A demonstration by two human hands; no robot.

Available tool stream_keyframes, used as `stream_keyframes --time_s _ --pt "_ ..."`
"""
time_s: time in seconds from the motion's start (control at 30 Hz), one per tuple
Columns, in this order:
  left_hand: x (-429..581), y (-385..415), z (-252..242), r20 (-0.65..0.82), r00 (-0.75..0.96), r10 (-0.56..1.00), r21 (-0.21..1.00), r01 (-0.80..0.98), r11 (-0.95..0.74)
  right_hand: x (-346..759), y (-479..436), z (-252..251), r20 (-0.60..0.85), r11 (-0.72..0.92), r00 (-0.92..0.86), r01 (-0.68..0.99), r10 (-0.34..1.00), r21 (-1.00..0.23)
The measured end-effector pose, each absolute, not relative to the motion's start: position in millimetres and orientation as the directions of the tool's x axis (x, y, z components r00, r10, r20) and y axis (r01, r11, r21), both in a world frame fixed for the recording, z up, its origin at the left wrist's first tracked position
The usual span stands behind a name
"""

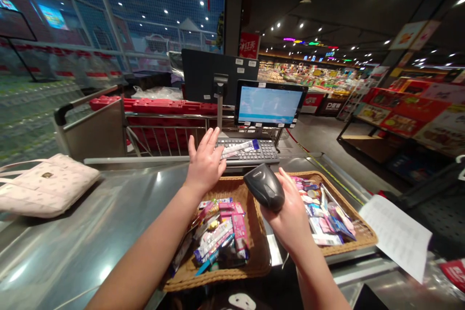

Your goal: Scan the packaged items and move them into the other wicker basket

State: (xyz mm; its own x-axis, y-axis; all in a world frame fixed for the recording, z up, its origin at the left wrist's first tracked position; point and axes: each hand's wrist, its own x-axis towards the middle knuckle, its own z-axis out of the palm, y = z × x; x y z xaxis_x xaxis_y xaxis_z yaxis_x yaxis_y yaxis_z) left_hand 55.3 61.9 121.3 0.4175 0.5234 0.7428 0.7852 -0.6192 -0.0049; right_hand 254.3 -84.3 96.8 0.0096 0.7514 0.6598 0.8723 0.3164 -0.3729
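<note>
My left hand (205,162) reaches over the near left end of the keyboard (267,155). Its thumb and index finger close on one end of a slim white packet with a blue tip (240,149), while the other fingers stretch out. The packet points right, across the keys. In my right hand (290,210) is a black handheld barcode scanner (265,186), its head towards the packet. Below my hands, a left wicker basket (259,252) contains small wrapped packets (218,232). More packets (327,218) fill the right wicker basket (366,237), partly hidden by my right hand.
A lit monitor (271,104) and a dark screen back (199,75) stand behind the keyboard. The pale handbag (47,186) lies on the metal counter (127,203) at left. A paper sheet (397,235) sits right of the baskets. Beyond is a metal cart (163,138).
</note>
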Motion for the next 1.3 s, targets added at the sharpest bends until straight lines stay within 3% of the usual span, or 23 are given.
stream_keyframes --time_s 0.5,0.93,1.3 --pt "14 56 77 0.568 0.501 0.653 0.035 0.777 -0.628 238 -90 76 0.625 0.310 0.007 0.864 0.781 -0.396" --pt "10 47 2 0.264 0.633 0.727 0.088 0.735 -0.672 236 -95 74 0.574 0.305 0.001 0.847 0.819 -0.435" --pt "8 52 -42 -0.053 0.581 0.812 0.105 0.812 -0.574 238 -96 68 0.523 0.265 0.018 0.847 0.852 -0.461"
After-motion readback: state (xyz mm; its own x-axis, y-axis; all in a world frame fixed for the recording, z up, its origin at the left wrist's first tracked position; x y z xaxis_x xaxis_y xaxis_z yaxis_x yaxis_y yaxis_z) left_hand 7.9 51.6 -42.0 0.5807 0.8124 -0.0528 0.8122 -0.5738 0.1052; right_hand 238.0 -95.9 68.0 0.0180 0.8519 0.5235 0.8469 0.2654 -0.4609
